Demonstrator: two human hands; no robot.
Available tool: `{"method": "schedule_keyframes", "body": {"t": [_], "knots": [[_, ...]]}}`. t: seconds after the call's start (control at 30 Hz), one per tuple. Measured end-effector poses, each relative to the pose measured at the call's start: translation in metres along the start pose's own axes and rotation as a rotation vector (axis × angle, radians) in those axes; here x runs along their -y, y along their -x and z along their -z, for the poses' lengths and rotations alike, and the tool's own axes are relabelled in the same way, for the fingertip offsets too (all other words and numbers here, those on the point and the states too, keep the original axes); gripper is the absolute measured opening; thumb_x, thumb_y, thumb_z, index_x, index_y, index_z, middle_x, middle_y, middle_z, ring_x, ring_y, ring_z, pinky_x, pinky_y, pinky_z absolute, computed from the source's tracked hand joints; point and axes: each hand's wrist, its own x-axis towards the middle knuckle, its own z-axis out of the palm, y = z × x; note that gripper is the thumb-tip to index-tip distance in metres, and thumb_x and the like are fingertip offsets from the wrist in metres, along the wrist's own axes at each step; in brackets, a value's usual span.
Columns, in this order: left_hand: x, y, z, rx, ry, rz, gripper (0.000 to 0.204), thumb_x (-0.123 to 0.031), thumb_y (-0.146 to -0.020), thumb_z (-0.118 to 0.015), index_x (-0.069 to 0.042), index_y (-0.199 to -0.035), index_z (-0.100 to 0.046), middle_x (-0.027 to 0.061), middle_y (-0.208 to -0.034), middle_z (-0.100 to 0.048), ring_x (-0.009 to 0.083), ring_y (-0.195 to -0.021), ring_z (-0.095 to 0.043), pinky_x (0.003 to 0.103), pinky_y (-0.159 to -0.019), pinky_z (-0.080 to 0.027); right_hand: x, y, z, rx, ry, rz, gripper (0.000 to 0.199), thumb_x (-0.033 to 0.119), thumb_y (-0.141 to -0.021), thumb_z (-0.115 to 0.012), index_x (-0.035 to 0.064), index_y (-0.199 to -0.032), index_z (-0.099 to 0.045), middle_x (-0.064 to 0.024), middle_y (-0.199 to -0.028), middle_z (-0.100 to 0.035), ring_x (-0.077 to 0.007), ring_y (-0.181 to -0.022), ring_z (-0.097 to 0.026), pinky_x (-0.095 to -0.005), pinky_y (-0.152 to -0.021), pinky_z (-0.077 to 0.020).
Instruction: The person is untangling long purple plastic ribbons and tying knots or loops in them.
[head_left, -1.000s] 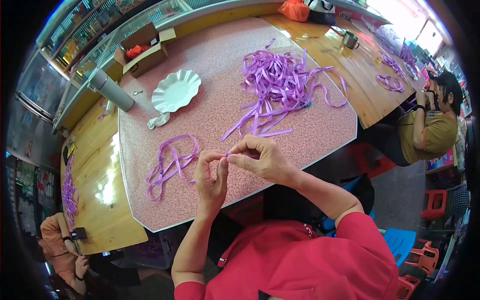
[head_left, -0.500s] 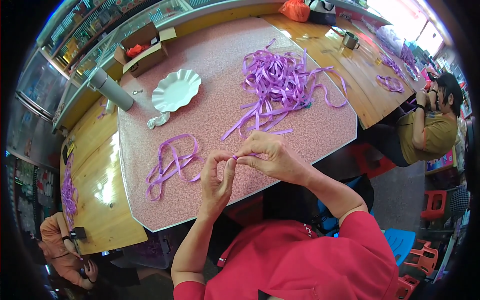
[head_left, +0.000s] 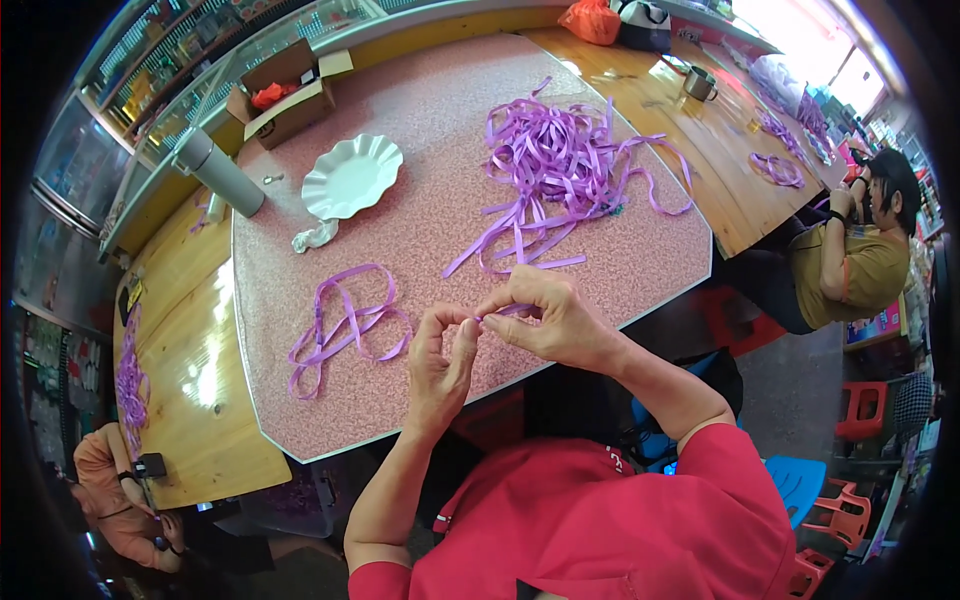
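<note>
Since a second ago, your hands have shifted slightly right, pinch unchanged. Left hand [head_left: 438, 365]: thumb and index nearly closed on a bit of purple ribbon [head_left: 478, 319], other fingers curled. Right hand [head_left: 552, 318]: same pinch, tips meeting your left's, more ribbon showing under its fingers. You've got both above the near edge of the pink mat [head_left: 430, 130]. Left of them, loose loops [head_left: 320, 352] lie on it; whether they join your held piece, can't tell. Beyond: tangled pile [head_left: 552, 150] right, tissue [head_left: 315, 236] touching or just beside plate [head_left: 352, 177] left, then bottle [head_left: 222, 178], open box [head_left: 290, 118].
</note>
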Motion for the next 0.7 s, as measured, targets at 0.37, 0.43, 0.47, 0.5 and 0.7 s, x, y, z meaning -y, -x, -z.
{"method": "schedule_keyframes", "body": {"t": [0.37, 0.43, 0.47, 0.5, 0.7], "knots": [[0.002, 0.003, 0.007, 0.021, 0.057, 0.006, 0.016, -0.016, -0.1, -0.061, -0.002, -0.107, -0.058, 0.0048, -0.097, -0.06, 0.0129, -0.094, -0.057, 0.028, -0.085, -0.045, 0.004, 0.002, 0.003, -0.028, 0.067, 0.016, 0.014, 0.013, -0.084, -0.08, 0.0055, -0.096, -0.077, -0.0032, -0.069, -0.054, -0.0139, -0.063, -0.048, -0.0322, -0.057, -0.0375], [-0.007, 0.001, 0.006, 0.004, -0.057, -0.11, 0.017, -0.014, -0.097, -0.064, -0.003, -0.109, -0.058, 0.0059, -0.098, -0.061, 0.0165, -0.097, -0.058, 0.032, -0.09, -0.045, 0.003, 0.003, 0.004, -0.024, 0.074, 0.028, 0.013, 0.012, -0.083, -0.08, 0.0047, -0.094, -0.076, -0.0037, -0.07, -0.054, -0.0143, -0.063, -0.047, -0.0319, -0.057, -0.0373], [-0.014, -0.001, 0.005, -0.014, -0.172, -0.225, 0.02, -0.012, -0.094, -0.067, -0.004, -0.11, -0.058, 0.0071, -0.098, -0.062, 0.02, -0.1, -0.06, 0.037, -0.096, -0.044, 0.003, 0.003, 0.005, -0.026, 0.076, 0.027, 0.013, 0.012, -0.083, -0.08, 0.0047, -0.094, -0.076, -0.0037, -0.07, -0.054, -0.0143, -0.063, -0.047, -0.0319, -0.057, -0.0373], [-0.022, -0.005, 0.005, -0.01, -0.169, -0.225, 0.02, -0.012, -0.094, -0.067, -0.004, -0.11, -0.058, 0.0071, -0.098, -0.062, 0.02, -0.1, -0.06, 0.037, -0.096, -0.044, 0.004, 0.003, 0.006, -0.026, 0.078, 0.028, 0.012, 0.012, -0.084, -0.08, 0.0041, -0.092, -0.076, -0.0039, -0.069, -0.054, -0.0148, -0.063, -0.048, -0.0321, -0.057, -0.0377], [-0.029, -0.016, 0.016, 0.116, -0.976, -0.768, 0.028, -0.017, -0.08, -0.078, -0.01, -0.103, -0.063, 0.002, -0.094, -0.062, 0.0212, -0.1, -0.062, 0.052, -0.108, -0.034, 0.016, 0.002, 0.01, 0.075, 0.062, 0.019, 0.013, 0.014, -0.086, -0.078, 0.0028, -0.09, -0.074, -0.0069, -0.07, -0.055, -0.0192, -0.064, -0.051, -0.0344, -0.059, -0.04]]}}
